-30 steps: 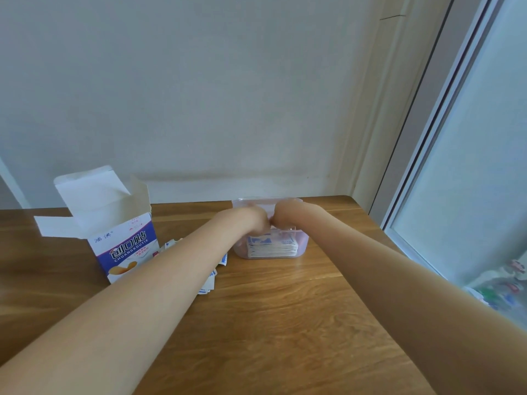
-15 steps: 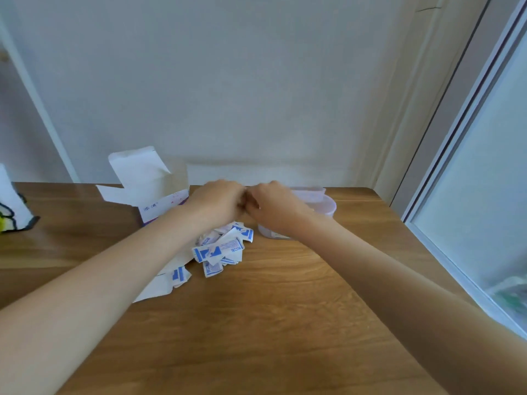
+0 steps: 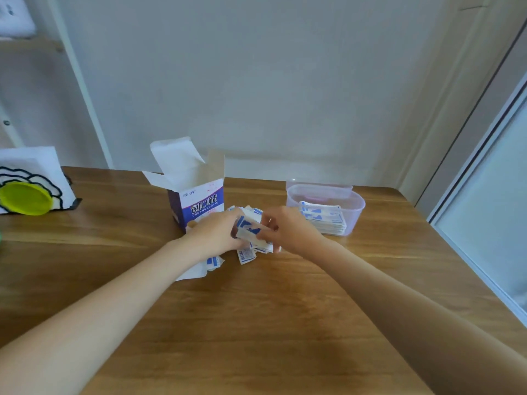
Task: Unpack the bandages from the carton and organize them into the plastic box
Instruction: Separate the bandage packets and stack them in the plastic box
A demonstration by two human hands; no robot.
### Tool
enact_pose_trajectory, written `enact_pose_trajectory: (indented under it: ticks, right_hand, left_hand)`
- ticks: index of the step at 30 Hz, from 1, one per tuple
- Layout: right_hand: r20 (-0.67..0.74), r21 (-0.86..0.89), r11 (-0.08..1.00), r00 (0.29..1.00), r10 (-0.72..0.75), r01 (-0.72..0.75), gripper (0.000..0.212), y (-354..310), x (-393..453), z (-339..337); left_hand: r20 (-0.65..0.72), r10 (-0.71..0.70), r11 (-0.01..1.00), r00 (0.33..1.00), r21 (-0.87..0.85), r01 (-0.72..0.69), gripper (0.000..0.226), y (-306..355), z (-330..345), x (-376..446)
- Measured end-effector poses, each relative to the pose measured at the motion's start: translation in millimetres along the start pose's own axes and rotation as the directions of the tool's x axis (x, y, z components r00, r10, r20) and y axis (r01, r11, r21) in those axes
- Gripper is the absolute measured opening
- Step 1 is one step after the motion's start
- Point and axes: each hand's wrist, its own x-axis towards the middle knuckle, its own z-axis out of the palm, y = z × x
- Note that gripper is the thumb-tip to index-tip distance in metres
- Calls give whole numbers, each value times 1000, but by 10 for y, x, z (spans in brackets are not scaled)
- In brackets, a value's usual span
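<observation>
Bandages (image 3: 323,220) are already lying stacked inside the plastic box (image 3: 355,205); more are sitting loose (image 3: 245,255) left of it, beside the open carton (image 3: 196,201). Left hand (image 3: 216,233) and right hand (image 3: 288,229) are pinching a bundle (image 3: 249,230) there, so much sorting is remaining.

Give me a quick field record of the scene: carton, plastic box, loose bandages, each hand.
carton: upright on the wooden table, top flaps open
plastic box: right of the carton, lid off, a stack of bandages inside
loose bandages: piled on the table between carton and box
left hand: grips a small bundle of bandages
right hand: pinches the same bundle
</observation>
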Motion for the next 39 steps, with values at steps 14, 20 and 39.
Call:
enact_pose_trajectory:
  ticks: [14,20,39]
  right_hand:
    - [21,709,677,965,260,-198,27,70,-123,-184]
    - [-27,765,619,951,308,-179,22,136,-204,-337]
    - [-119,236,971,991,58,-28,3,-46,-194,-418]
  left_hand:
    - [-201,-4,916,980,-394,-77,18,74,-209,-81]
    - [-231,-111,650,967,-752,-105,25,24,-234,-91]
    - [-97,47,713,994,-694,-101,39,262,-156,23]
